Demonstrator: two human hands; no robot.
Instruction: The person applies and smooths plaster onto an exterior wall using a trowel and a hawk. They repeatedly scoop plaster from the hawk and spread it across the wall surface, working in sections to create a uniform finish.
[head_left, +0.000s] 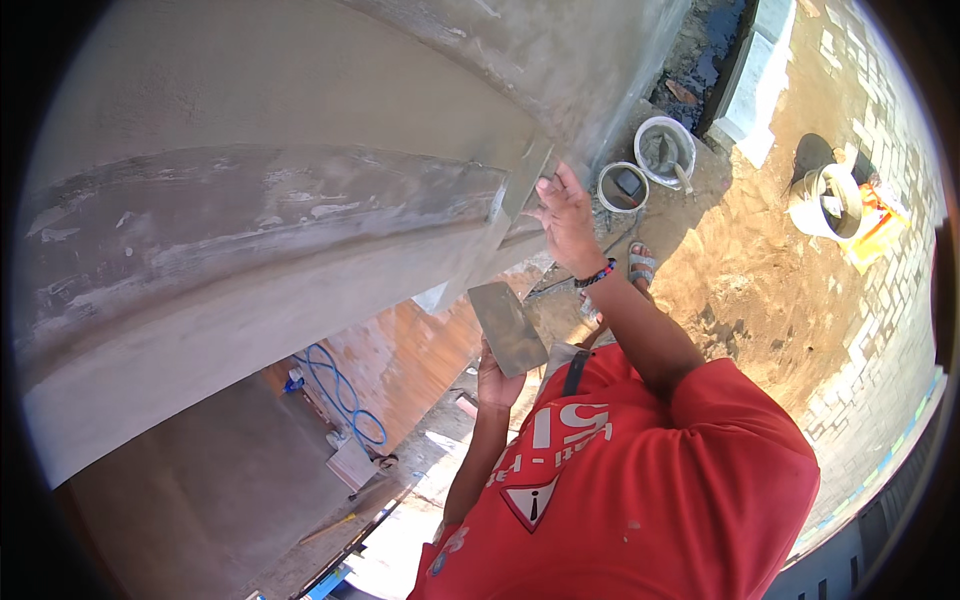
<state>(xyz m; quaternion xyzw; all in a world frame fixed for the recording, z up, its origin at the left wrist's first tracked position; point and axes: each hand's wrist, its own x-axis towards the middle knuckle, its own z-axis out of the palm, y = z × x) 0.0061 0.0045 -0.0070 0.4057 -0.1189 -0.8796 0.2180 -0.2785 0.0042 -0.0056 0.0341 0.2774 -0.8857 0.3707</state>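
Outdoor site: grey rendered wall (250,230), wet cement band, sandy ground (760,270). Right hand (565,215) presses a small trowel (522,180) flat to the wall edge, fingers seemingly clamped on it. Left hand (497,385) grips a steel plate (508,327) from below: stiff, thin, light, slippery when wet. Buckets (665,150) stand near.

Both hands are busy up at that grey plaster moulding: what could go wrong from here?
1. The right hand presses a narrow metal trowel blade against the grey plastered moulding edge; too much pressure could gouge the rough coat.
2. The left hand holds a flat rectangular steel trowel tilted; any mortar on it may slide off.
3. The white mortar buckets sit beside the sandalled foot, a likely trip risk.
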